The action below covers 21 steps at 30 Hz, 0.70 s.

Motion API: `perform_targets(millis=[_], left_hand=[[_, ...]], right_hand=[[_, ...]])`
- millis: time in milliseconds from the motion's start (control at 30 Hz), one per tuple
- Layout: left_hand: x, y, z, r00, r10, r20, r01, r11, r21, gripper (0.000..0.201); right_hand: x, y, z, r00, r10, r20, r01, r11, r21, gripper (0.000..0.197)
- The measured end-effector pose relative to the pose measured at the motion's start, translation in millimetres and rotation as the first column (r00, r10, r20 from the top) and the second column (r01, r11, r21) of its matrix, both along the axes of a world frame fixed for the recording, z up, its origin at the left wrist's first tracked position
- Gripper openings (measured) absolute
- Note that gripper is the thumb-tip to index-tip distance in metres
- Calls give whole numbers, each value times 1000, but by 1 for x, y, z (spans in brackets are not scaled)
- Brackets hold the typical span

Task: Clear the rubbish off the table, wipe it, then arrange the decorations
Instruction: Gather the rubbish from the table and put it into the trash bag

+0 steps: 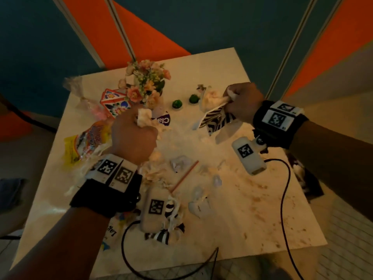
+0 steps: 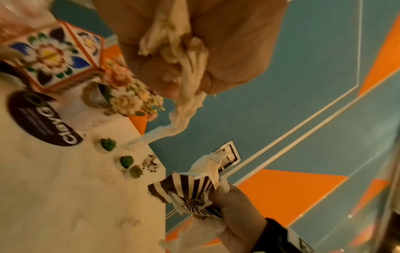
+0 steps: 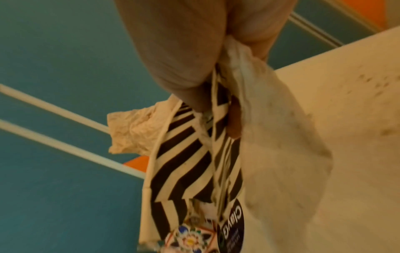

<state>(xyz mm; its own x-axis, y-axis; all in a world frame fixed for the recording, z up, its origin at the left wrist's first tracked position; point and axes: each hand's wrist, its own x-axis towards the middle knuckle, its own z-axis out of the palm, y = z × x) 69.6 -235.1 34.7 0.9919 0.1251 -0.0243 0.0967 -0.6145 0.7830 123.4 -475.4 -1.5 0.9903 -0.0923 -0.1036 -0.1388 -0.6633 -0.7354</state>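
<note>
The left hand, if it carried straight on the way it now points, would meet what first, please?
Probably the flower arrangement: the left hand, gripping crumpled tissue, points toward it, though depth is unclear.

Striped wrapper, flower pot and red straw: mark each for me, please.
striped wrapper [image 1: 214,119], head view, on its striped face below the right hand.
flower pot [image 1: 146,81], head view, on the blossoms.
red straw [image 1: 184,175], head view, mid-length on the table.
</note>
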Motion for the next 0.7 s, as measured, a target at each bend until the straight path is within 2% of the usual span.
perform_targets(millis=[100,167,267,333,367,433,533,700], left_hand=[[5,-37,10,999,-24,41,22,999,42,14],[5,-71,17,995,-56,82,60,997,-44,27],[0,-129,21,984,-152,93,163,978,-131,44],[0,-168,15,975,-212,70,222,954,-203,37],[-1,-191,10,968,-242,68,251,936,-245,27],[-2,-237,-5,957,-288,28,281,901,-332,10],[4,-304,-47,955,-277,-102,232,919,-319,30],[16,-398,-123,915,-301,-268,256,947,-193,28]], right_hand=[[-16,-47,9,996,-77,35,75,996,52,34],[-27,-82,14,992,-119,38,117,992,43,34],[-40,-147,6,980,-201,15,201,979,-26,12],[-49,-192,-8,970,-242,11,242,970,-29,11],[-55,-212,-15,964,-267,-9,267,964,-21,11],[-68,-249,-32,952,-297,-67,298,955,-8,5],[-85,-297,-65,936,-317,-156,322,947,12,24],[-95,-352,-143,893,-239,-382,243,969,-38,31]])
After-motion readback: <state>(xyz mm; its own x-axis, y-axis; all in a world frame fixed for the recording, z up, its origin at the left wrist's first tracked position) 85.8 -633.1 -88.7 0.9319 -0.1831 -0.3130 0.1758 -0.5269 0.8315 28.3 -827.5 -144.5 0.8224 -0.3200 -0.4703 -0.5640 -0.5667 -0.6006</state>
